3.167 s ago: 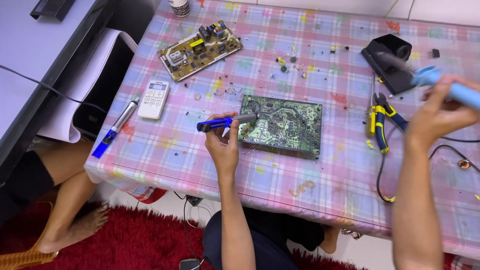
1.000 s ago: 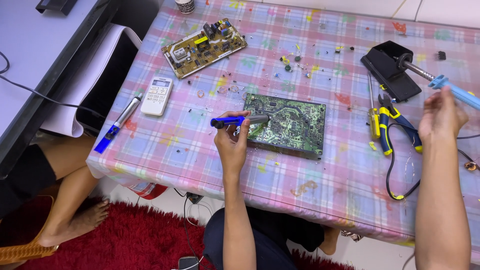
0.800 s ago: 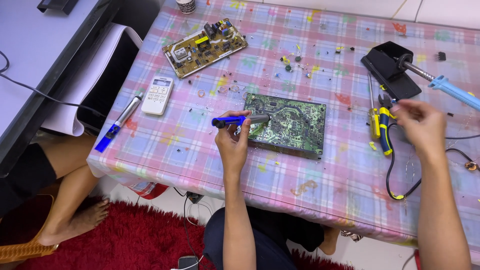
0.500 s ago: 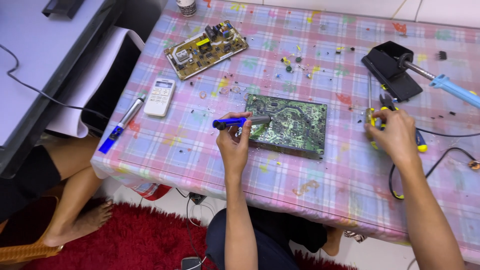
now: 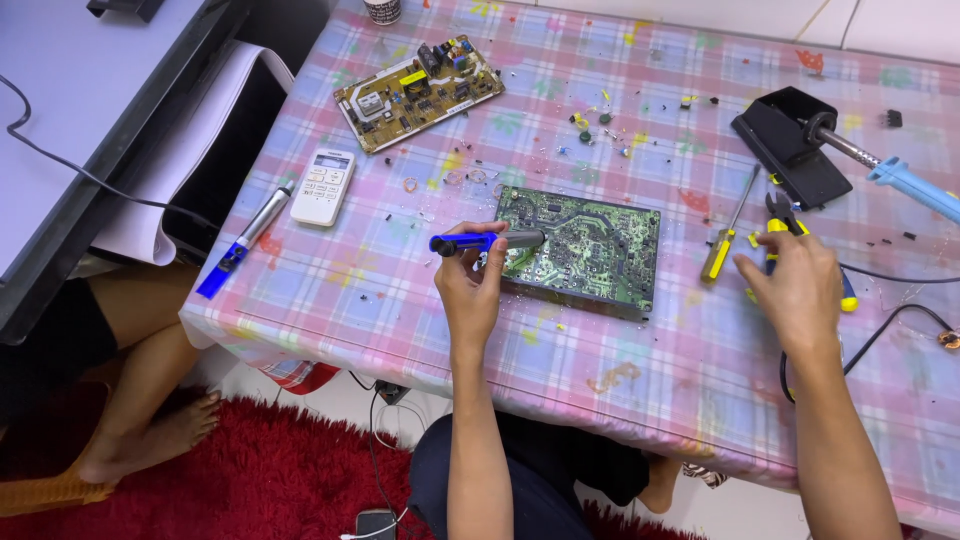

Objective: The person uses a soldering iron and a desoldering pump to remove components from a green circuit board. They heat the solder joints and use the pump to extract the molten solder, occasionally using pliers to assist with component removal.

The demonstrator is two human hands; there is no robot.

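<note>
My left hand (image 5: 470,290) grips a blue and grey desoldering pump (image 5: 470,243), its tip resting over the left edge of a green circuit board (image 5: 590,245) lying flat on the checked tablecloth. My right hand (image 5: 795,285) lies to the right of the board, fingers curled over the yellow and blue handles of a pair of pliers (image 5: 778,212). A yellow-handled screwdriver (image 5: 722,245) lies just left of that hand. The blue-handled soldering iron (image 5: 905,185) sits in its black stand (image 5: 785,150) at the far right.
A second, tan circuit board (image 5: 418,90) lies at the back left, with a white remote (image 5: 322,187) and a silver and blue pen-shaped tool (image 5: 245,240) near the left edge. Small loose components (image 5: 600,120) are scattered behind the green board. A black cable (image 5: 900,320) loops at right.
My right hand put the soldering iron into its stand, then dropped down onto the pliers. My left hand has kept the pump at the board's edge.
</note>
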